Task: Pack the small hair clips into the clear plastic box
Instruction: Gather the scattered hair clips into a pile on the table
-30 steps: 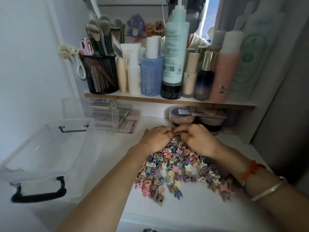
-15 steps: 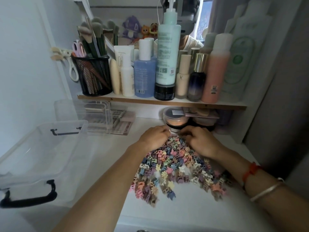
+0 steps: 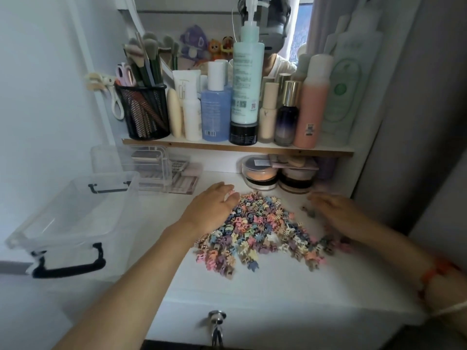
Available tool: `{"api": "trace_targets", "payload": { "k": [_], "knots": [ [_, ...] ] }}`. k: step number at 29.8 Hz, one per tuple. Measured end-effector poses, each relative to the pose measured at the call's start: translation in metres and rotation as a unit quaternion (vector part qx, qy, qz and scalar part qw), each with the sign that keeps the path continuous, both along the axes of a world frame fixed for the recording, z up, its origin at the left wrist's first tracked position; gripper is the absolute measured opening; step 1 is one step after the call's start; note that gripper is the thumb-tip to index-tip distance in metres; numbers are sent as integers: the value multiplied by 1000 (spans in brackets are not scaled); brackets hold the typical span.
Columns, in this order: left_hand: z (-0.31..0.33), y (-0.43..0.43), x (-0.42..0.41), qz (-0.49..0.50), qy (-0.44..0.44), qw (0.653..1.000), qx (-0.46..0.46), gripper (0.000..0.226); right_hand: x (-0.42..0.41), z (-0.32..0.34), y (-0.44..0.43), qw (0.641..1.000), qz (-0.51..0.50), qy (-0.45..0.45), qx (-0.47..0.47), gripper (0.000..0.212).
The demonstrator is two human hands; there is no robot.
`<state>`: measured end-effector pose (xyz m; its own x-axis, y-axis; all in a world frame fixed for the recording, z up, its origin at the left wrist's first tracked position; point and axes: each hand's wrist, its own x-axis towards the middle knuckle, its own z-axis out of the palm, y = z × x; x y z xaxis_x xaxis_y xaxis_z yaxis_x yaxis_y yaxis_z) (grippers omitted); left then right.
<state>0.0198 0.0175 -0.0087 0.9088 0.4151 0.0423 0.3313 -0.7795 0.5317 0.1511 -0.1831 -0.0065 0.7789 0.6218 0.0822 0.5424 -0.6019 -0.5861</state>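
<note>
A heap of small pastel hair clips (image 3: 262,231) lies on the white desk top. My left hand (image 3: 212,208) rests flat on the heap's left edge, fingers spread and slightly curled over a few clips. My right hand (image 3: 333,210) lies flat at the heap's right edge, fingers pointing left, with a couple of stray clips under its fingertips. Neither hand lifts anything. The clear plastic box (image 3: 75,223) with black handles stands open and empty at the desk's left.
A wooden shelf (image 3: 237,149) just behind the heap carries bottles and a black mesh brush holder (image 3: 144,114). Under it sit powder jars (image 3: 260,175) and a small clear organizer (image 3: 141,168). A drawer with a key (image 3: 216,324) is at the front.
My hands were together at the far end of the heap; they have since spread apart to its left and right sides. The view has tilted down.
</note>
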Motion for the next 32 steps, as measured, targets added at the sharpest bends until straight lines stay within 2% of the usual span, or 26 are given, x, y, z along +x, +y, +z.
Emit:
{"api": "trace_targets", "payload": {
  "k": [4, 6, 9, 11, 16, 19, 22, 26, 28, 32],
  "knots": [
    [-12, -7, -26, 23, 49, 998, 27, 60, -16, -3, -12, 994, 18, 36, -104, 42],
    [-18, -11, -36, 29, 46, 998, 20, 59, -24, -7, -10, 993, 18, 37, -115, 48],
    [-26, -18, -40, 36, 70, 995, 56, 61, -31, -13, 3, 999, 8, 38, -38, 55],
    [-28, -20, -35, 48, 70, 994, 62, 62, -31, -15, 18, 999, 5, 40, -27, 56],
    [-24, -29, -18, 49, 53, 996, 45, 60, -37, -13, 49, 996, 38, 74, 18, 44],
    [-22, -33, -14, 69, 2, 998, -6, 59, -41, -6, 45, 992, 53, 93, 72, 47],
    [-19, -34, -24, 49, -28, 997, -46, 64, -47, -6, 25, 993, 52, 69, 85, 57],
    [-19, -48, -43, -6, 46, 999, 21, 72, -71, -25, 7, 999, 53, 2, -6, 79],
    [-23, -57, -46, -14, 70, 995, 68, 73, -80, -32, 9, 997, 41, -38, -54, 72],
    [-28, -61, -32, 11, 59, 994, 94, 66, -80, -28, 25, 997, 18, -51, -51, 64]
  ]
}}
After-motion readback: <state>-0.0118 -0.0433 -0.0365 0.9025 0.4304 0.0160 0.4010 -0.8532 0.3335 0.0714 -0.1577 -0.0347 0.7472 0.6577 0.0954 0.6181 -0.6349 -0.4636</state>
